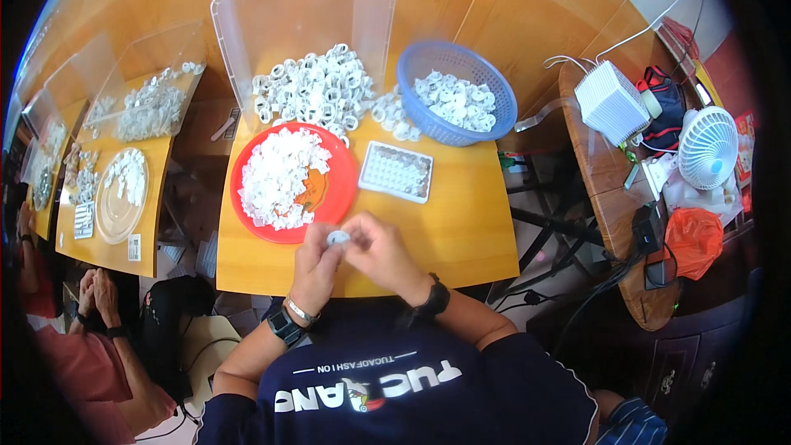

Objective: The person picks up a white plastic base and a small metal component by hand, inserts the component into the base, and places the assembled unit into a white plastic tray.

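Near the table's front edge, a small round white plastic part point(338, 237) is pinched between my two hands. My left hand point(315, 262) grips it from the left. My right hand point(379, 254) has its fingertips closed on the part's right side; they hide some of it. Just beyond my left hand is a red round plate point(344, 173) heaped with small white plastic pieces point(276, 177). A white tray point(395, 170) with rows of small round parts lies beyond my right hand.
White rings point(317, 86) are piled before an upright clear plastic panel point(305, 12). A blue basket point(457, 133) holds white parts at the back right. Further right, a side table point(593, 173) carries a white fan point(707, 148). Another person's hands point(99, 292) are at the left.
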### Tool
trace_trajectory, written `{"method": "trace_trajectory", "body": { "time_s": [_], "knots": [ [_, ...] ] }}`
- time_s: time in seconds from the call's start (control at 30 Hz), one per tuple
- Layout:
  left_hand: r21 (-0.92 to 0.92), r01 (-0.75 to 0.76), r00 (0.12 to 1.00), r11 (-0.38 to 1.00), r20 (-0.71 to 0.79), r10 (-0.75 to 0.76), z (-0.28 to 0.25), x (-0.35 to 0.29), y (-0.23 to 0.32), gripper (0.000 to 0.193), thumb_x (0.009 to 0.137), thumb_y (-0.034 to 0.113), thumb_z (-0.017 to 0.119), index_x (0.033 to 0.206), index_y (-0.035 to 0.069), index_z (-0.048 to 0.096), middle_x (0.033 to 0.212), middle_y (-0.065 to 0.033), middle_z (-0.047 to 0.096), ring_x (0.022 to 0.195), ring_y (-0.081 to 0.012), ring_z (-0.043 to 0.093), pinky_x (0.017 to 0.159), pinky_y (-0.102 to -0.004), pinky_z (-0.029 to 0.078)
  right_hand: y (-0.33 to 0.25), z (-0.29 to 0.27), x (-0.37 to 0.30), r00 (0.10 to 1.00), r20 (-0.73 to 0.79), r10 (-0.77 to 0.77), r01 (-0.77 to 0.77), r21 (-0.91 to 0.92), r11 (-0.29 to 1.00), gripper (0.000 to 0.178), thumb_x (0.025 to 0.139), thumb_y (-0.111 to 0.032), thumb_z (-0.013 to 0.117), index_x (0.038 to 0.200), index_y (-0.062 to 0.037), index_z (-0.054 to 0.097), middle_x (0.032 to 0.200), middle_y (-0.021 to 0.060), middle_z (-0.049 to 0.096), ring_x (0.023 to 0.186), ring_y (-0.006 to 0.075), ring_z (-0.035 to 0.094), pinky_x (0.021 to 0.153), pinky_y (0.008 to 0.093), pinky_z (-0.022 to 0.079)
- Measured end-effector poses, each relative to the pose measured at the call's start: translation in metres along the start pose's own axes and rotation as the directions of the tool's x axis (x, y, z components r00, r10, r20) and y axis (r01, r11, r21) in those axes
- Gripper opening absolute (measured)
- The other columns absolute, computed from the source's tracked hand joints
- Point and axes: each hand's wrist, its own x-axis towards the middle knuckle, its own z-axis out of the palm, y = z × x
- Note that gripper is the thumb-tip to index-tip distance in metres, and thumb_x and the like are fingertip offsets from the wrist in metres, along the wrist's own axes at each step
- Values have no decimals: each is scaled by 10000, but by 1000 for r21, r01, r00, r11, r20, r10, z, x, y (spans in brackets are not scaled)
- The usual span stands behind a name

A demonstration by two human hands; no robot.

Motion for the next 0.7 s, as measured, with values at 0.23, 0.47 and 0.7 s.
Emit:
{"method": "trace_trajectory", "body": {
  "time_s": [0.23,0.47,0.7],
  "knots": [
    [-111,15,1000,994,-2,-16,3,0,8,330,876,5,495,1204,26,472,742,-26,544,635,-81,500,569,-235,426,-10,-16,18,999,-44,-28,26,-58,998,130,804,-10,617,930,-18,587,646,33,585,565,65,545,512,253,438],
    [-195,75,997,978,44,-68,-10,-1,2,417,876,42,480,1286,25,407,735,-23,517,627,-91,485,558,-231,412,-22,-155,109,806,-499,-317,31,-499,866,282,821,-58,626,1093,17,626,815,118,669,647,172,622,608,308,496],
    [-241,204,979,949,49,-198,-14,-2,4,340,863,82,463,1202,59,475,715,-28,544,593,-94,490,554,-223,406,-26,-139,107,936,-275,-220,61,-488,871,225,820,-82,626,1029,-9,667,925,140,675,777,242,663,697,329,514]
  ]
}}
